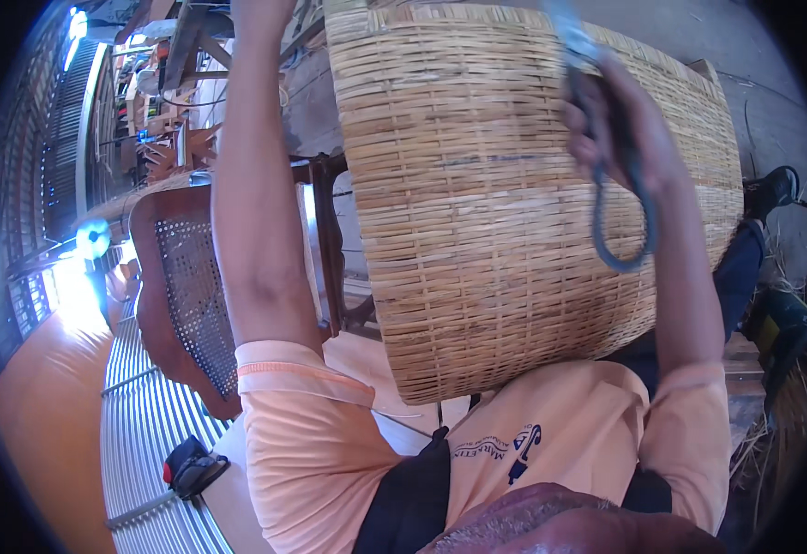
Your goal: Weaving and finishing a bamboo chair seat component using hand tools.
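Against the person's chest and lap rests 1 large woven cane basket [514,194], tilted so that its side wall faces the camera and its rim runs out past the top edge of the frame. The right hand [620,125] is closed around the looped grey-blue handles of a pair of scissors [620,198]; 1 loop hangs free below the fist, and the blades, blurred, point up toward the basket's rim. The left arm reaches up along the basket's left side; the left hand [265,11] is cut off by the top edge, so whether it grips or lies open cannot be told.

Judged from this pose, trimming at the rim is done well when the basket stays braced against the body, the blades meet only the stray strand, and the free hand keeps clear of the cut.

Printed marks: 1 small dark-blue emblem with a curved line of lettering [505,448] sits on the chest of the peach shirt [320,434], partly hidden by a black strap [413,499]. Behind stands a dark wooden chair [191,295] with a woven cane back; a small black-and-red object [191,466] lies on corrugated metal sheeting [140,434] at lower left.
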Demonstrator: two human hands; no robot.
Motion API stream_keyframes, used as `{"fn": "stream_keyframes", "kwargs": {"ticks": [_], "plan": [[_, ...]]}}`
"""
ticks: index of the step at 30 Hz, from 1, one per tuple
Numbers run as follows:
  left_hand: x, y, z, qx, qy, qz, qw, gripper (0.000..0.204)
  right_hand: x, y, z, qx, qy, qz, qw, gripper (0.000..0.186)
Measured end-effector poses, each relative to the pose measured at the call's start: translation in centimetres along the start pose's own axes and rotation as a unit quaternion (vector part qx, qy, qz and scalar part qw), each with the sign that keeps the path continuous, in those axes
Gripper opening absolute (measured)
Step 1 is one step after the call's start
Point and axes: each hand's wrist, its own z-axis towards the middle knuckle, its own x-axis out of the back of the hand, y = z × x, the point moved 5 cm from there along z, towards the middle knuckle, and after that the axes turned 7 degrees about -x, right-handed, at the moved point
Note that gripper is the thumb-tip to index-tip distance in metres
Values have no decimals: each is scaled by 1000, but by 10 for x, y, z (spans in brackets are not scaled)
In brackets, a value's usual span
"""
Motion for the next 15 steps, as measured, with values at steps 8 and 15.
{"fn": "stream_keyframes", "kwargs": {"ticks": [8,15], "plan": [[-69,-70,-52,106,-263,76,956,85,102,50,-226,32,257,-48,965,51],[-61,-60,-57,246,-332,-28,910,48,121,105,-320,13,378,-58,924,45]]}}
